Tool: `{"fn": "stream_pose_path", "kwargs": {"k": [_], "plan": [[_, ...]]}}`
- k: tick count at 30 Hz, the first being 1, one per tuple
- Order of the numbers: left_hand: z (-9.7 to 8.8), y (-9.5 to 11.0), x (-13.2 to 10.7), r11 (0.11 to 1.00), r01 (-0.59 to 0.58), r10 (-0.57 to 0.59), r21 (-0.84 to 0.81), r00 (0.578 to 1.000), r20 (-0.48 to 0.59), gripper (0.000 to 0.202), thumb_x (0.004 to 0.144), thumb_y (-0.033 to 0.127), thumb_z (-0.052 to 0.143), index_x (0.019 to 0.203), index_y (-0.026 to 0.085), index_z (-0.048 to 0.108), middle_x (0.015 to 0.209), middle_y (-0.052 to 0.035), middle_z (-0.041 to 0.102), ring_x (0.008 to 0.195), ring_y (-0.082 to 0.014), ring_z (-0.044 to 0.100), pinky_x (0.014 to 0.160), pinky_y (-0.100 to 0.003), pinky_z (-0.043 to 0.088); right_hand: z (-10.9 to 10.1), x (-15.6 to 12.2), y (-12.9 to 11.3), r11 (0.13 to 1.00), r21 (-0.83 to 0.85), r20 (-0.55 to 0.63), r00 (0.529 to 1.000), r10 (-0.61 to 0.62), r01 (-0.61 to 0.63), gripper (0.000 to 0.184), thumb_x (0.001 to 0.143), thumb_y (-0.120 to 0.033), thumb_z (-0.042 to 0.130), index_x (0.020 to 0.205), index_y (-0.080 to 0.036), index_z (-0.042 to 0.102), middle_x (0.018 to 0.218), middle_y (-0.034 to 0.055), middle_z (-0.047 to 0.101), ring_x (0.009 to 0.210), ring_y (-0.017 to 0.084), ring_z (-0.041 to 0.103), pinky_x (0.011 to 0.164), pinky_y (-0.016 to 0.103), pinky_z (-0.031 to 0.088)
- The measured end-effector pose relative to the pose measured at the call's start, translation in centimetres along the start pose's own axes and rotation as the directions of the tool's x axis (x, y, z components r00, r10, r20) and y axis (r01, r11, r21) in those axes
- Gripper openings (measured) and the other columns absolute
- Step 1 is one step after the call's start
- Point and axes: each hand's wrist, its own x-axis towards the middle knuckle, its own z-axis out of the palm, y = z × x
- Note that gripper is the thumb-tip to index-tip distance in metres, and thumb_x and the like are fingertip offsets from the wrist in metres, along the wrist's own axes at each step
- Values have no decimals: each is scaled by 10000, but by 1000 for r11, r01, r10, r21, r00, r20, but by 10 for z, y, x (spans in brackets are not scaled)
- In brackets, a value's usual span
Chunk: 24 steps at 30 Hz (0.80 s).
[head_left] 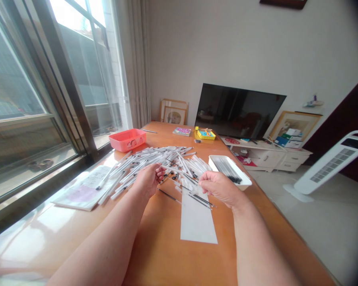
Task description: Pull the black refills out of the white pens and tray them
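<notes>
My left hand (150, 179) is closed at the near side of a big heap of pen parts, its fingers pinching the end of a clear pen barrel (174, 170). My right hand (219, 187) is also closed, in a pinch around the end of a thin dark pen refill (191, 178). Barrel and refill point toward each other between the hands; whether they touch is too small to tell. Below lies a white paper strip (197, 222) with several dark refills (200, 200) across its far end. The heap of white and clear barrels (149, 157) spreads beyond my hands.
A white tray (246, 177) holding pens with black ends stands right of my right hand. At the far left are a red plastic basket (127, 140) and a booklet (85, 190). Farther back lie a yellow box (207, 135) and a colourful book (181, 131).
</notes>
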Motion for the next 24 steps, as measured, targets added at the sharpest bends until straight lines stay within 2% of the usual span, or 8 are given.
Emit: {"fn": "stream_pose_path", "kwargs": {"k": [5,9,13,18,21,24], "plan": [[1,-4,-1,1000,6,-7,19,999,52,154,699,189,697,827,138,628,740,-58,657,537,-81,530,472,-198,399,-1,1,4,1000,25,-15,1000,-17,17,107,749,-277,589,780,-185,633,703,-9,609,625,124,490,594,239,380],[3,-9,-2,1000,3,-4,16,998,60,171,720,217,748,817,128,639,735,-58,663,555,-75,542,520,-191,458,-2,3,3,994,100,-103,994,-29,39,126,751,-284,613,819,-182,643,718,-12,591,651,126,496,601,242,375],[9,-11,-7,994,111,-110,-15,990,87,160,756,182,742,871,120,649,833,-98,712,586,-78,596,533,-176,486,0,7,2,969,231,-219,975,-30,82,151,735,-278,643,852,-183,634,741,-6,607,679,137,528,627,256,396],[20,-12,-19,958,276,-257,-77,947,194,175,794,174,735,949,123,670,920,-99,733,659,-92,661,606,-184,548,6,10,-2,937,334,-341,940,15,106,213,762,-349,679,896,-190,632,730,-14,623,632,125,523,607,258,390],[25,-12,-27,950,304,-278,-68,927,251,162,797,154,738,943,131,672,883,-80,730,660,-93,666,641,-192,564,10,13,-3,907,392,-400,916,21,150,239,765,-391,700,878,-192,633,741,-17,615,607,113,505,571,249,378],[28,-12,-33,950,308,-282,-45,913,296,152,800,149,742,932,143,669,861,-68,725,663,-93,666,656,-192,563,11,15,-1,903,400,-476,877,58,157,297,781,-467,701,876,-194,636,725,-19,606,518,89,401,477,244,280]]}}
